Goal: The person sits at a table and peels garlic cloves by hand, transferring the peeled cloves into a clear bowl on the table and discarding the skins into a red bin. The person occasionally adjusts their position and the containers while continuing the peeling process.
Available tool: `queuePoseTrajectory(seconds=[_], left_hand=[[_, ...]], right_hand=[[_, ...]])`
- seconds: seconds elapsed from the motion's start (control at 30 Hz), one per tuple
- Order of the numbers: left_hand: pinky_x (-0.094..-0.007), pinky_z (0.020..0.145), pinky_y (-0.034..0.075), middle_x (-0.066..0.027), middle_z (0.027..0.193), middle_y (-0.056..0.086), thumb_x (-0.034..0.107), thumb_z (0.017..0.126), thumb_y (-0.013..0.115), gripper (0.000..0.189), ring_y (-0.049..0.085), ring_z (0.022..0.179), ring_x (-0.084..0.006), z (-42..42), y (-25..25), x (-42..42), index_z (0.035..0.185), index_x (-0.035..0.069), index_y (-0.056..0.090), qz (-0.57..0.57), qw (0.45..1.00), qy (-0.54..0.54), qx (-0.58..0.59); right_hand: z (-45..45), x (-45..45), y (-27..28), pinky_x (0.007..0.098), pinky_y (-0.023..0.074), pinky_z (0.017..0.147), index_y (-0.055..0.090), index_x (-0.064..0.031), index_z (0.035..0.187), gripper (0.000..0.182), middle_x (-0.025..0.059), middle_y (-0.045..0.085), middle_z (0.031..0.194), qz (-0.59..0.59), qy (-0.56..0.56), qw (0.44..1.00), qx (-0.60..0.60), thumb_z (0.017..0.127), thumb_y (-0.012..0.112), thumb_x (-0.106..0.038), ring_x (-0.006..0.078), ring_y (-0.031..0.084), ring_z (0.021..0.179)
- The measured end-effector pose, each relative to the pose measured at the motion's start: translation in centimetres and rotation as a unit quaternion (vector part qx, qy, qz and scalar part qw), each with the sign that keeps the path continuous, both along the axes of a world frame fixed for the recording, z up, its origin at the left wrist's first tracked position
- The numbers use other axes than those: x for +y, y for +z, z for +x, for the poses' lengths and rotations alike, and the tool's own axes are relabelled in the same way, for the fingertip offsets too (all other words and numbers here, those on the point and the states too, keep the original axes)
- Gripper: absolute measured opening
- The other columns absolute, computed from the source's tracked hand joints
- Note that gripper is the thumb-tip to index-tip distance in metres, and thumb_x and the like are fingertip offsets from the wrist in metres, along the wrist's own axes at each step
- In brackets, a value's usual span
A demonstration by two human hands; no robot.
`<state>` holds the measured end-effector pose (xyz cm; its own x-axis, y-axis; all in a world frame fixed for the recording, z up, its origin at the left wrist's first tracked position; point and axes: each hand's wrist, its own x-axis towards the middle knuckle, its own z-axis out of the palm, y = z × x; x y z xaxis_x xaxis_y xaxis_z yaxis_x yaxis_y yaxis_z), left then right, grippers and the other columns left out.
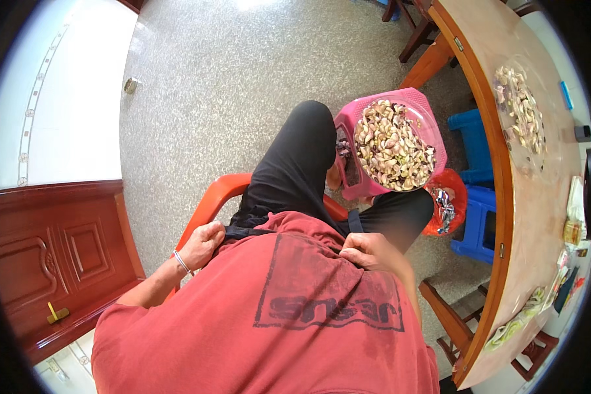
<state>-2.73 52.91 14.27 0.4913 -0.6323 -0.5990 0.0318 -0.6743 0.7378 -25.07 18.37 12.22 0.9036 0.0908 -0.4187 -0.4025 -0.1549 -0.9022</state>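
Note:
My left hand [205, 245], with a bracelet at the wrist, grips the dark waistband [244, 231] of my black trousers [295, 157] at my hip. On the other side my right hand [370, 252] has its fingers curled into the bunched hem of my red T-shirt [236, 305]; whether it also holds the waistband is hidden. Beyond my knees a clear round basin [426, 115] rests on a pink plastic stool [347, 118]. Peeled-looking garlic cloves [391, 143] mixed with dark beans fill much of the basin.
A red plastic chair [212, 197] is under me. Beside the stool stands a red bag-lined bin [458, 197] with crumpled wrappers. Blue stools [473, 231] are by a wooden-edged table [537, 207], which carries another clear tray of cloves [522, 108]. A reddish wooden door [59, 241] is at left.

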Motion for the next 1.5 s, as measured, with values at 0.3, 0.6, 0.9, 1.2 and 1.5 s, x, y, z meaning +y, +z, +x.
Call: queuePoseTrajectory(seconds=[0.3,0.6,0.9,1.2,1.5], left_hand=[[-0.0303,0.065,0.041,-0.005,0.069,0.038,0.006,0.094,0.05,0.018,0.039,0.068,-0.0158,-0.2,1.0,-3.5,0.078,0.0,0.045,-0.041,0.998,-0.045,-0.004],[-0.0406,0.065,0.041,-0.015,0.071,0.049,0.014,0.092,0.053,0.018,0.048,0.068,-0.0323,2.5,-1.3,-7.4,0.079,0.003,0.047,-0.065,0.952,-0.272,-0.124],[-0.0358,0.061,0.045,-0.0127,0.07,0.061,0.018,0.084,0.066,0.017,0.06,0.065,-0.0257,4.6,0.8,-6.8,0.082,0.002,0.06,-0.027,0.941,-0.327,-0.084],[-0.0205,0.058,0.041,0.0025,0.072,0.058,0.014,0.095,0.06,0.012,0.05,0.064,-0.0038,4.8,1.0,-4.2,0.088,0.004,0.063,-0.178,0.966,0.139,-0.129],[-0.0204,0.051,0.038,0.0007,0.069,0.058,0.019,0.096,0.057,0.015,0.05,0.057,-0.0058,7.1,0.9,-4.9,0.091,0.006,0.063,-0.215,0.915,0.293,-0.177]], right_hand=[[-4.1,0.4,0.1,0.0237,0.0404,0.058,0.063,-0.0015,0.08,0.017,-0.0035,0.055,0.067,0.06,-0.097,0.987,0.111,0.089,0.065,-0.016,0.0037,0.047,0.065],[-7.2,1.3,-2.6,0.0213,0.041,0.062,0.057,-0.0032,0.081,0.017,-0.0066,0.055,0.075,0.184,-0.151,0.964,0.122,0.094,0.06,-0.013,0.002,0.046,0.07],[-7.2,1.2,-1.0,0.0231,0.0399,0.062,0.054,0.0007,0.079,0.018,-0.0049,0.048,0.069,0.021,-0.072,0.988,0.133,0.093,0.057,-0.011,0.003,0.042,0.069],[-7.0,2.8,-0.2,0.028,0.0428,0.063,0.06,-0.0004,0.076,0.013,0.0035,0.058,0.072,-0.127,-0.194,0.972,0.041,0.082,0.069,-0.009,0.0137,0.053,0.069],[0.7,0.4,2.1,0.0347,0.0497,0.067,0.064,-0.0027,0.078,0.008,0.0098,0.064,0.076,-0.255,-0.115,0.95,-0.137,0.081,0.068,-0.009,0.0262,0.063,0.073]])
